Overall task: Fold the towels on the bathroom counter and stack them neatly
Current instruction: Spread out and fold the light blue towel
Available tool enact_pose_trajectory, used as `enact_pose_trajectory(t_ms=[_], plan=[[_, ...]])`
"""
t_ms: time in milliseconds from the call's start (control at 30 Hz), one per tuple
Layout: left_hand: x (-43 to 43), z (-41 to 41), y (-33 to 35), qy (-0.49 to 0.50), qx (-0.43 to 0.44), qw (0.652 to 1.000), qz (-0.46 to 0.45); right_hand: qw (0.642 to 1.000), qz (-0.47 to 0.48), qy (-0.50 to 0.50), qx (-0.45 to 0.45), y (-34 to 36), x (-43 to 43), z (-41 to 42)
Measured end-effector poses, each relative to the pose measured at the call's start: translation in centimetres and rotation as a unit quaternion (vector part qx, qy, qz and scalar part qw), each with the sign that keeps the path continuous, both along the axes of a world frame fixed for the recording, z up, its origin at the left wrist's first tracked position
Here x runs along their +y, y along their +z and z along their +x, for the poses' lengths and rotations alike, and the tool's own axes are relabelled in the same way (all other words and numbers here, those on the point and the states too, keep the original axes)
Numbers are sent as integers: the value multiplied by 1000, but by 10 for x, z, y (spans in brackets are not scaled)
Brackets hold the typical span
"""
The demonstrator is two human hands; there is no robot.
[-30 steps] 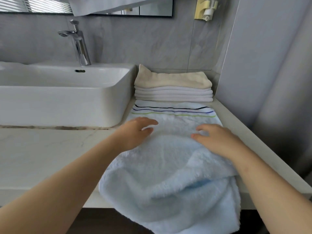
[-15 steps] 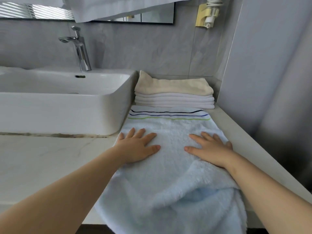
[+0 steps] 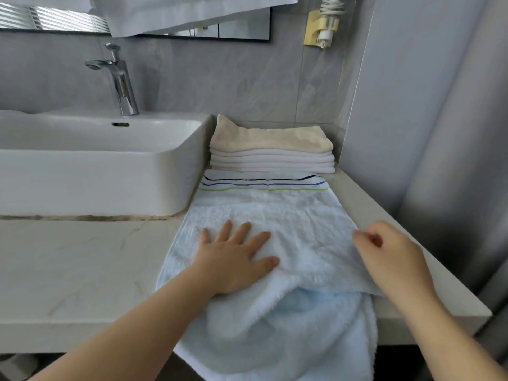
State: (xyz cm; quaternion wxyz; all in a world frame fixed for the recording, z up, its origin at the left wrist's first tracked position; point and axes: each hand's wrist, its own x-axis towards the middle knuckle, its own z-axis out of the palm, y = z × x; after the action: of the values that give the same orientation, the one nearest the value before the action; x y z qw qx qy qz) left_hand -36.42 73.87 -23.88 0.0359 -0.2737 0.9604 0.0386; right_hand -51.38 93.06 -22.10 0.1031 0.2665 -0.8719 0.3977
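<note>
A light blue towel (image 3: 275,215) with three thin stripes at its far end lies lengthwise on the counter (image 3: 82,265); its near part hangs crumpled over the front edge. My left hand (image 3: 236,259) rests flat on it, fingers spread. My right hand (image 3: 384,257) is at the towel's right edge, fingers curled and pinching the edge. Behind the blue towel sits a stack of folded towels (image 3: 272,155): several white ones with a cream one on top.
A white basin (image 3: 96,171) with a chrome tap (image 3: 121,83) stands to the left of the towels. A grey wall (image 3: 426,133) closes the right side. A white cloth (image 3: 192,12) hangs above by the mirror. The counter's front edge runs just below my forearms.
My right hand has slid from flat on the towel out to its right edge and curled onto it. My left hand stays flat, slightly nearer. The towel lies smoother.
</note>
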Motion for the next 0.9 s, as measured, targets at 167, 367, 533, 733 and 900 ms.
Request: enact_pose_trajectory(t_ms=[167, 367, 533, 733, 900], plan=[[6, 4, 8, 10, 24, 1000, 11, 994, 96, 46, -4, -13, 27, 18], [41, 16, 38, -98, 201, 953, 204, 987, 158, 34, 8, -15, 18, 19], [54, 13, 30, -157, 158, 960, 172, 992, 121, 21, -6, -16, 14, 18], [51, 11, 27, 28, 326, 849, 415, 997, -57, 23, -46, -17, 26, 29], [50, 6, 29, 77, 340, 830, 435, 985, -10, 135, -107, -11, 23, 40]])
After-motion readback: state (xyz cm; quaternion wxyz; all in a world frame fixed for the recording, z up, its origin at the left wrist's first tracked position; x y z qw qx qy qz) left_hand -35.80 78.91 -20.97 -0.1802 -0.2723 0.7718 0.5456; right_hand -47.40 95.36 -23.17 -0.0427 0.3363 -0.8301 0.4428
